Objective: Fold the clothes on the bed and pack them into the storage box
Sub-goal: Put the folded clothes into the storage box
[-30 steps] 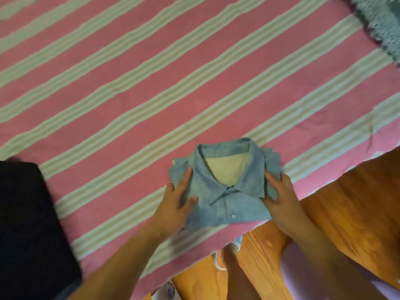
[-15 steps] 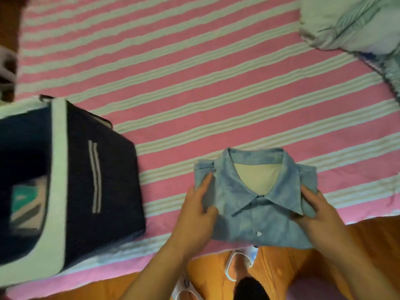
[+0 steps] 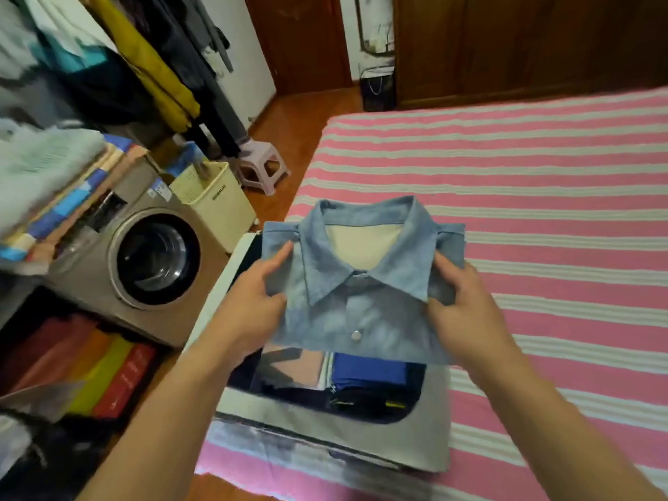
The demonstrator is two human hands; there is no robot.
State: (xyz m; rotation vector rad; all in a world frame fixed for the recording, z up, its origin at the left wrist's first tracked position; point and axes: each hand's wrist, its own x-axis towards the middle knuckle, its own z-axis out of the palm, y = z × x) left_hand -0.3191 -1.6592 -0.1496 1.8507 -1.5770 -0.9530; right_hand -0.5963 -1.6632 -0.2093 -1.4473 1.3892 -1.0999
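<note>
- Head view: folded blue shirt (image 3: 361,283) is held collar-up in the air, directly above the open storage box (image 3: 325,421).
- Left hand (image 3: 249,305) is clamped on the shirt's left edge: thumb on top near the shoulder, fingers curled under the fabric.
- Right hand (image 3: 462,312) is clamped on the right edge the same way: thumb laid over the sleeve fold, fingers hidden beneath.
- Shirt is kept flat and level; collar is spread, cream inner lining is seen, one snap button is seen on the placket.
- Storage box is set on the near left corner of the bed (image 3: 542,211); light rim, dark lining.
- Inside the box, below the shirt's lower edge: folded blue garment (image 3: 372,372), pinkish folded piece (image 3: 292,367) to its left, dark item (image 3: 368,403) in front. Rest of the contents is covered by the shirt.
- Bed is covered in a pink sheet with pale stripes.
- Left of the bed: washing machine (image 3: 144,262), cream basket (image 3: 217,204) beside it, pink stool (image 3: 264,168) further back, hanging clothes (image 3: 151,66) above.
- Floor is wooden (image 3: 289,117); dark wood wardrobe (image 3: 524,41) is seen at the back.
</note>
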